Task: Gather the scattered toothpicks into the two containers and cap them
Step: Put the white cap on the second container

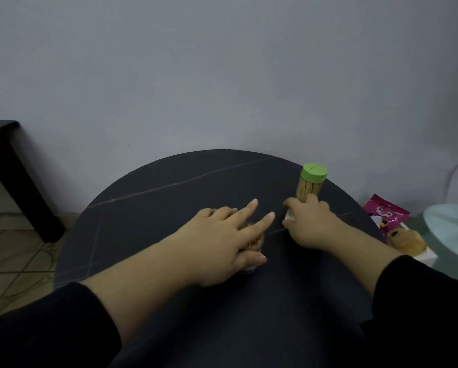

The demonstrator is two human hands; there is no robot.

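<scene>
Round dark table: far-left half bare, open lane from near edge to far rim. Centre taken: left hand covers open container of toothpicks, two fingers stretched toward right hand, narrow gap between them. Right hand, curled on white piece, sits just before upright green-capped container near far-right rim, blocking frontal approach. Wall close behind table. Lower surface off right edge crowded: pink packet, plush toy, pale dish. Black furniture well left.

cap: green | table: black, thin pale veins | packet: magenta | wall: grey | sleeve: black
</scene>
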